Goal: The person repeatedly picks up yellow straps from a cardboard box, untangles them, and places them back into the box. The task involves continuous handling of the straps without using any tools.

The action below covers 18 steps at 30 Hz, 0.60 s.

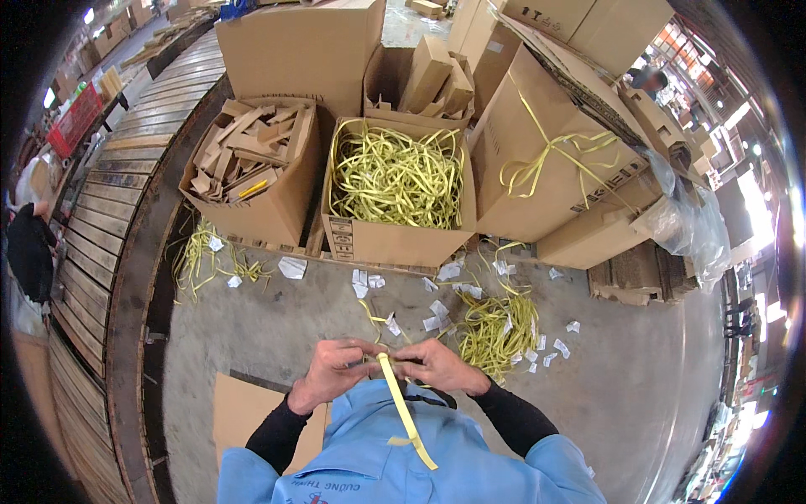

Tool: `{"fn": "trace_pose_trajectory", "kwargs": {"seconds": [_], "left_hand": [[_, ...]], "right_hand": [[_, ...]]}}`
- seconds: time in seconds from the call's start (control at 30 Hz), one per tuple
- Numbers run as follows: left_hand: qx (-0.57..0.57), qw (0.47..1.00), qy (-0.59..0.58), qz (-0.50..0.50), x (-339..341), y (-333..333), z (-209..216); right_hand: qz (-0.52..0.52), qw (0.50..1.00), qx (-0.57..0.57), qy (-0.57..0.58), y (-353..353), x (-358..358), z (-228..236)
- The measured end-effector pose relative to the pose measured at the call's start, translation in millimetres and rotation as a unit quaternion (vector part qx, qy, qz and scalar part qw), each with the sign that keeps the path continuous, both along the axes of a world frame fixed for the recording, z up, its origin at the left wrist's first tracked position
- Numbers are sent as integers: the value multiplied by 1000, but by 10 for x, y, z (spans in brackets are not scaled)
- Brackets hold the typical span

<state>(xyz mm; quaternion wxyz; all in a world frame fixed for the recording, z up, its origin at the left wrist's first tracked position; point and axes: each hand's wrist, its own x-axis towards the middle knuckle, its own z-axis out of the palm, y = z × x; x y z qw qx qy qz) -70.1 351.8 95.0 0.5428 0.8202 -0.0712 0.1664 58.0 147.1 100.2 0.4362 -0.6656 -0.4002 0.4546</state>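
Note:
Close in front of my body, my left hand point(340, 370) and my right hand point(437, 364) meet with bent fingers round a yellow strap point(400, 401). Its flat free end hangs down over my light blue shirt and has a short cross piece near the tip. The part between my fingertips is small and partly hidden by them. Past my right hand a tangled heap of yellow straps point(500, 336) lies on the grey floor, with white paper scraps point(438, 317) scattered beside it. A thin yellow length runs on the floor just beyond my hands.
Ahead stand a carton of yellow straps point(398, 239), a carton of cardboard scraps point(277, 206) and a tall carton point(525, 160) with yellow straps tied on it. A slatted conveyor point(105, 218) runs along the left. A cardboard sheet point(239, 412) lies by my left arm.

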Motion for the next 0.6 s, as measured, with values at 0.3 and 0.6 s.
{"fn": "trace_pose_trajectory", "kwargs": {"seconds": [0.3, 0.6], "left_hand": [[-48, 991, 115, -54, -161, -202, -155], [-65, 987, 131, -66, -168, -351, -222]], "right_hand": [[15, 952, 135, -276, -216, -227, -93], [19, 967, 89, -236, -339, -282, -61]]}}
